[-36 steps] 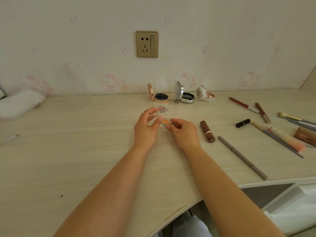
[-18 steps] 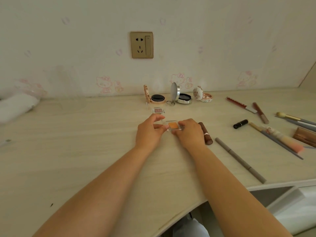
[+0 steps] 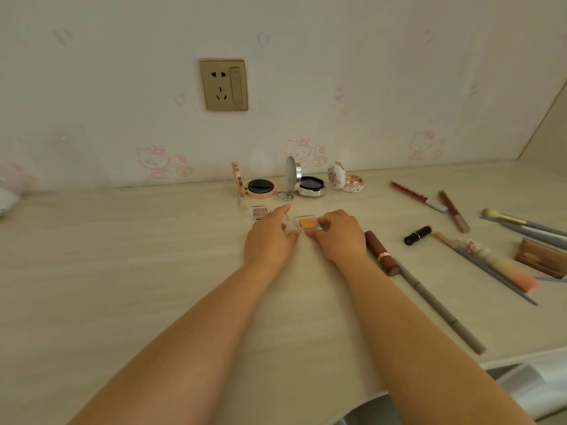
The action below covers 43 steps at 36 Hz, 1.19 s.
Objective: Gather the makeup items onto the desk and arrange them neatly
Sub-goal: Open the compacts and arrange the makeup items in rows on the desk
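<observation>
A small clear case with an orange eyeshadow pan (image 3: 307, 223) lies on the desk (image 3: 122, 271) between my hands. My left hand (image 3: 270, 240) pinches its clear left part, and my right hand (image 3: 337, 234) holds its right edge with curled fingers. A similar pink eyeshadow case (image 3: 259, 212) lies just beyond my left hand. Three open compacts stand by the wall: a rose-gold one (image 3: 256, 187), a silver one (image 3: 306, 182) and a white patterned one (image 3: 346, 180).
To the right lie a brown lipstick (image 3: 382, 253), a long grey pencil (image 3: 441, 311), a small black tube (image 3: 417, 235), two lip gloss tubes (image 3: 418, 196), several brushes (image 3: 491, 265) and a brown palette (image 3: 541, 257). An open drawer (image 3: 527, 381) shows at the lower right.
The orange eyeshadow case has come down from my fingers onto the desk, beside the pink case. Both hands stay on it and have shifted slightly toward the wall.
</observation>
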Each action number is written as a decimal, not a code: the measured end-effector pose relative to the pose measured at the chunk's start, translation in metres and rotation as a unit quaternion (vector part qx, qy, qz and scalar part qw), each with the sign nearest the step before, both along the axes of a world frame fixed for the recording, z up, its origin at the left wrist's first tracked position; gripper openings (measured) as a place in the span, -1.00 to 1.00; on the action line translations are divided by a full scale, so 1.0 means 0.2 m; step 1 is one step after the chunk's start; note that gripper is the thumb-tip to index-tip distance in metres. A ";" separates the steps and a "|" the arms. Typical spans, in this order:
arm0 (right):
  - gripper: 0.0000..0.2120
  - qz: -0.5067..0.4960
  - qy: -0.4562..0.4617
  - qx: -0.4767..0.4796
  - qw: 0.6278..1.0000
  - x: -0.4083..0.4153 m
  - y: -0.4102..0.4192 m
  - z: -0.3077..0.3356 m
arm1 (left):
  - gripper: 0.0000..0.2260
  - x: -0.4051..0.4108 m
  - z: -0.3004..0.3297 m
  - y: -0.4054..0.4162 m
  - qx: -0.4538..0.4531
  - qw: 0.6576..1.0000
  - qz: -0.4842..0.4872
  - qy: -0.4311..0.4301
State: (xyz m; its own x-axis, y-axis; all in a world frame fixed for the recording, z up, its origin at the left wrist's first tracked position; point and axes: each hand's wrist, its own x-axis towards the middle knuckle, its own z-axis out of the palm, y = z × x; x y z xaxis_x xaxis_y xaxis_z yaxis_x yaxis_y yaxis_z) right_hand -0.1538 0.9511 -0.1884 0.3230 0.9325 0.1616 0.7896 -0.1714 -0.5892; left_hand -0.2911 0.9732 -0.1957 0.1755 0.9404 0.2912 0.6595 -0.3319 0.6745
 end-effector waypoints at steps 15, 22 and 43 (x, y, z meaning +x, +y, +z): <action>-0.67 -0.039 -0.027 0.008 0.999 0.05 0.15 -0.03 | -0.38 0.06 -0.03 0.13 -0.040 0.999 0.008 0.033; -0.69 -0.049 -0.066 0.001 0.997 0.04 0.17 -0.04 | -0.31 0.06 -0.02 0.13 -0.039 0.998 0.015 0.040; -0.66 -0.031 -0.050 0.010 0.998 0.02 0.07 -0.02 | -0.41 0.07 0.05 0.00 0.028 0.998 0.055 0.006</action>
State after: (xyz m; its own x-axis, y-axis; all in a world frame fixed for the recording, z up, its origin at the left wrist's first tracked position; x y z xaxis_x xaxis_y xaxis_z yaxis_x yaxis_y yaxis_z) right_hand -0.1503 0.9657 -0.1932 0.3607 0.9078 0.2138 0.8333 -0.2107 -0.5111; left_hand -0.2765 0.9738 -0.1859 0.0757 0.9367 0.3419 0.7017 -0.2937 0.6492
